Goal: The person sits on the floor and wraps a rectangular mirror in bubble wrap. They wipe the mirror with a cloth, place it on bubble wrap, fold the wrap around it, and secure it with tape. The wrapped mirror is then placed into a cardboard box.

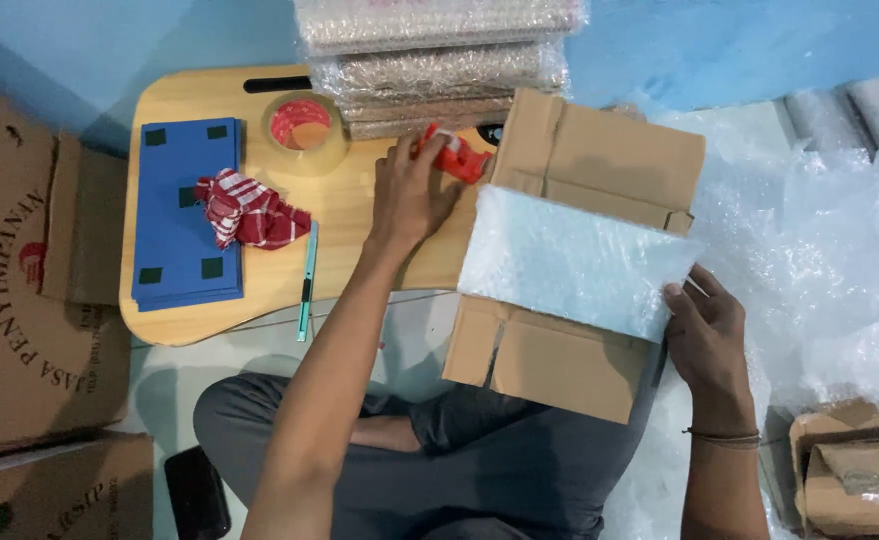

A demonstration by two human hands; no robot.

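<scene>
My left hand [412, 192] is closed on a red tape dispenser [457, 156] lying on a small wooden lap table [260, 215], right beside a cardboard box [580, 250]. A sheet of bubble wrap [575, 260] lies across the middle of the box. My right hand [708, 335] presses on the near right corner of that sheet, against the box's right side. The box rests partly on the table and partly over my lap.
On the table lie a roll of clear tape [305, 132], a red-and-white cloth [250, 210], a stack of blue panels [185, 210] and a teal utility knife [307, 280]. Bubble-wrapped bundles [430, 55] stand behind. Loose bubble wrap [820, 240] lies right, cardboard boxes [30, 290] left, a dark phone [197, 492] near my knee.
</scene>
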